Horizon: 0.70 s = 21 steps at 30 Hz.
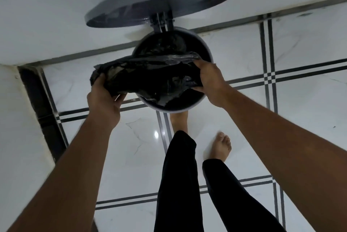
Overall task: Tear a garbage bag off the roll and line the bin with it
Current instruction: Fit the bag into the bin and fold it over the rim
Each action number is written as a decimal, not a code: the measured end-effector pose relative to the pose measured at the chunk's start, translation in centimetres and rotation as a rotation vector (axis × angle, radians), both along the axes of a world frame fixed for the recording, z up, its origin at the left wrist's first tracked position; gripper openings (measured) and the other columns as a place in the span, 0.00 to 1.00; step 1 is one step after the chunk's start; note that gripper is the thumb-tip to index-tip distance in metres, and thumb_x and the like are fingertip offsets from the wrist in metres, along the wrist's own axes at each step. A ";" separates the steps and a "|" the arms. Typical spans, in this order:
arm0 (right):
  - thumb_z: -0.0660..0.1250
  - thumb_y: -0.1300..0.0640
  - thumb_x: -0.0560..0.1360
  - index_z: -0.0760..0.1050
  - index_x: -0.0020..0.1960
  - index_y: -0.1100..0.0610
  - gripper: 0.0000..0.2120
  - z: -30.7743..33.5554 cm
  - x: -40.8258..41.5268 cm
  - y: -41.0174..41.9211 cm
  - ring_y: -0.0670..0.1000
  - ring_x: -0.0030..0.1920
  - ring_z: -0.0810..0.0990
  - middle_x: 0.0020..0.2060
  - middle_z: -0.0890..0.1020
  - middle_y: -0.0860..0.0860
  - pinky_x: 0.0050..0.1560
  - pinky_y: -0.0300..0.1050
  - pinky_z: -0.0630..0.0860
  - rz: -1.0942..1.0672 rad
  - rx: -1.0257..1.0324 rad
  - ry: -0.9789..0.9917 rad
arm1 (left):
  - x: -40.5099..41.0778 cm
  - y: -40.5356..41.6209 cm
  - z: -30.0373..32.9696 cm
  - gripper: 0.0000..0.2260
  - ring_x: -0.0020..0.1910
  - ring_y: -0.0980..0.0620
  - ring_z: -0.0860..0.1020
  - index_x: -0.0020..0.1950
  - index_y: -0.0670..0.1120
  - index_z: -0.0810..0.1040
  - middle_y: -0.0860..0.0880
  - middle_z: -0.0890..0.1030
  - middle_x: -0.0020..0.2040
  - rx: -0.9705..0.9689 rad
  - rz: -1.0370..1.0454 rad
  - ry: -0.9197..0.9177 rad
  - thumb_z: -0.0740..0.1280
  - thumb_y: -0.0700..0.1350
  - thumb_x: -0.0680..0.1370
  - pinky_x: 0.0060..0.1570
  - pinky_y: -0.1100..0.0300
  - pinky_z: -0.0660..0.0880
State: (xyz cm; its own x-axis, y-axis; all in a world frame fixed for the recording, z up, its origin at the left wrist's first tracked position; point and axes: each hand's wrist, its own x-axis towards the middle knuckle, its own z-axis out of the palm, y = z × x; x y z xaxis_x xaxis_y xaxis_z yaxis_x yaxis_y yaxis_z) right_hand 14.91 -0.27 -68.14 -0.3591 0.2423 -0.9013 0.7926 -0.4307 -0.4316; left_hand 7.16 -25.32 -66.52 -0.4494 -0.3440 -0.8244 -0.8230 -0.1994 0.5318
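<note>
A black garbage bag (150, 74) is stretched across the mouth of a round grey pedal bin (204, 47). The bin's lid (155, 2) stands raised behind it. My left hand (104, 98) grips the bag's left edge, out beyond the bin's rim. My right hand (210, 83) holds the bag's right edge over the rim. The bag's lower part hangs down into the bin. No roll of bags is in view.
The bin stands on a white tiled floor (291, 104) with dark line borders, close to a white wall (56, 15). A dark gap (39, 100) runs along the left. My bare feet and black trouser legs (178, 184) are just in front of the bin.
</note>
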 end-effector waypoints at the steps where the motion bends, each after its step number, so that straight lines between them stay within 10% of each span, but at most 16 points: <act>1: 0.66 0.50 0.86 0.84 0.58 0.49 0.08 -0.7 -0.3 -0.4 0.52 0.60 0.87 0.56 0.89 0.49 0.57 0.52 0.85 -0.013 -0.010 -0.003 | -0.4 -0.5 -0.7 0.10 0.57 0.47 0.88 0.63 0.48 0.85 0.47 0.90 0.56 0.008 0.016 0.012 0.68 0.49 0.85 0.58 0.49 0.86; 5: 0.66 0.49 0.84 0.85 0.63 0.49 0.13 -3.3 -0.8 -1.5 0.53 0.60 0.86 0.56 0.89 0.50 0.71 0.58 0.79 0.096 0.115 0.026 | -1.4 -1.2 -2.5 0.13 0.57 0.48 0.89 0.67 0.49 0.84 0.48 0.90 0.57 0.036 -0.004 0.027 0.68 0.49 0.85 0.58 0.49 0.86; 12: 0.60 0.44 0.77 0.70 0.66 0.57 0.23 -2.4 0.0 0.2 0.59 0.66 0.77 0.65 0.74 0.55 0.65 0.62 0.80 0.469 0.485 0.148 | -3.1 -0.6 -4.8 0.19 0.57 0.47 0.88 0.65 0.43 0.85 0.47 0.89 0.57 -0.168 -0.686 -0.058 0.75 0.55 0.81 0.57 0.51 0.85; 17: 0.58 0.61 0.87 0.57 0.65 0.55 0.11 -1.2 -0.1 3.4 0.52 0.36 0.84 0.46 0.79 0.55 0.44 0.63 0.88 0.350 0.425 0.313 | -6.5 -1.4 -3.9 0.22 0.58 0.46 0.88 0.68 0.41 0.82 0.45 0.89 0.60 0.039 -0.800 0.041 0.79 0.49 0.77 0.54 0.54 0.85; 21: 0.64 0.65 0.88 0.57 0.70 0.53 0.20 -0.3 -1.1 5.7 0.56 0.32 0.87 0.49 0.82 0.56 0.41 0.55 0.90 0.347 0.370 0.371 | -9.2 -2.1 -3.2 0.23 0.62 0.51 0.86 0.71 0.49 0.82 0.51 0.88 0.63 0.172 -0.926 -0.002 0.73 0.56 0.78 0.65 0.49 0.78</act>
State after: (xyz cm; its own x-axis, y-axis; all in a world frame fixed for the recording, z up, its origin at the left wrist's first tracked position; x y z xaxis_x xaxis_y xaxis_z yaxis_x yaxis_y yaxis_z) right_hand 13.78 5.42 -68.40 -0.7454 0.3281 -0.5802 0.6284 0.0553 -0.7760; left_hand -2.00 -27.41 -69.68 -0.4813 0.2761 -0.8319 -0.6946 0.4588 0.5541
